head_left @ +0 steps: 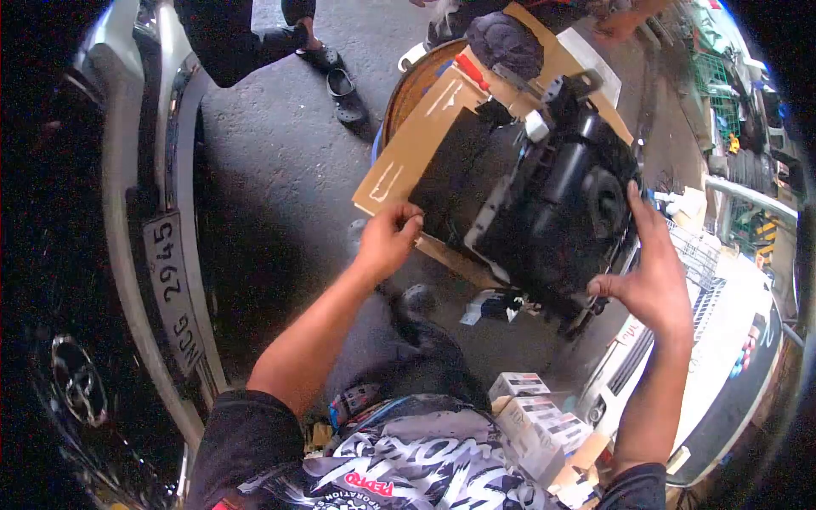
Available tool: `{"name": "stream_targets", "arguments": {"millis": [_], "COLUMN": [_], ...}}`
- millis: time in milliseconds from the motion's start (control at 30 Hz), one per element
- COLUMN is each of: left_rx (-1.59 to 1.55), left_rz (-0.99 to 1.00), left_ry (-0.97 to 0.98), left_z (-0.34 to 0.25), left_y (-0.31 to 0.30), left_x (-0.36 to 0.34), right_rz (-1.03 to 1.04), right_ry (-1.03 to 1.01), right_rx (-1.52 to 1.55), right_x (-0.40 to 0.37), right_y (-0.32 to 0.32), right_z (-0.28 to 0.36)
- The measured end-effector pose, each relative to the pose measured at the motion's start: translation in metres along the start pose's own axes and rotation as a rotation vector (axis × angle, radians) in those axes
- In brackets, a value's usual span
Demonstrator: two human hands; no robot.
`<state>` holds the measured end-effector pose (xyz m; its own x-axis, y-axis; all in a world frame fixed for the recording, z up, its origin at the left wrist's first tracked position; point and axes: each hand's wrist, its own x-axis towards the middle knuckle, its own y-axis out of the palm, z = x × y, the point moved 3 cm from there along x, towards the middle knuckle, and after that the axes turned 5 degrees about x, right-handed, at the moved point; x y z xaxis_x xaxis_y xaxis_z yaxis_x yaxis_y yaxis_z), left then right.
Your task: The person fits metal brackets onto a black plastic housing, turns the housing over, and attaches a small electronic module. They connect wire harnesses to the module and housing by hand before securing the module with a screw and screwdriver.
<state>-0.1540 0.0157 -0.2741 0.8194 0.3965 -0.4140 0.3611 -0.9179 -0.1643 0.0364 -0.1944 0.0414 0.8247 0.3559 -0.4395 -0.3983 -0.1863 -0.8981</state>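
Note:
A bulky black plastic housing [561, 195] with a rounded bulge and a white connector lies tilted over a flattened cardboard sheet [399, 166]. My right hand [653, 276] grips its right end, the thumb on the near side and the fingers along the far edge. On the left, the fingers of my left hand [391, 240] are pinched at the near edge of a dark flat area [455, 174] beside the housing. What sits in that pinch is too small to make out. The housing's underside is hidden.
The cardboard rests on a round drum top [416, 89], with a dark cloth bundle [506, 44] at the back. A car bumper [127, 170] stands left. White boxes [540, 425] are near my body. Another person's shoe [344, 95] and hand [620, 21] show beyond.

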Motion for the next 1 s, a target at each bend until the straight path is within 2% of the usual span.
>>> {"name": "stream_targets", "arguments": {"millis": [100, 300, 433, 567, 600, 767, 900, 1000], "left_rx": [0.081, 0.696, 0.824, 0.707, 0.665, 0.569, 0.49, 0.454], "left_rz": [-0.031, -0.295, -0.23, -0.027, -0.067, -0.134, -0.186, -0.3], "left_ry": [0.056, 0.463, 0.7, 0.532, 0.647, 0.821, 0.928, 1.004], "left_z": [0.013, -0.033, -0.021, 0.013, 0.014, 0.04, 0.054, 0.059], "left_y": [0.008, 0.025, 0.037, 0.034, 0.034, 0.035, 0.04, 0.045], "left_x": [-0.026, -0.047, -0.028, -0.013, -0.012, 0.003, 0.012, 0.014], "right_rz": [-0.044, -0.281, -0.45, -0.548, -0.553, -0.607, -0.823, -0.998], "right_ry": [-0.053, -0.235, -0.316, -0.341, -0.337, -0.403, -0.471, -0.526], "right_rx": [-0.011, 0.048, 0.107, 0.18, 0.193, 0.279, 0.079, 0.188], "right_x": [-0.004, -0.015, -0.019, -0.016, -0.015, -0.008, 0.002, -0.006], "right_y": [0.004, 0.032, 0.049, 0.06, 0.063, 0.079, 0.09, 0.096], "right_z": [-0.012, -0.046, -0.058, -0.068, -0.07, -0.077, -0.1, -0.151]}}
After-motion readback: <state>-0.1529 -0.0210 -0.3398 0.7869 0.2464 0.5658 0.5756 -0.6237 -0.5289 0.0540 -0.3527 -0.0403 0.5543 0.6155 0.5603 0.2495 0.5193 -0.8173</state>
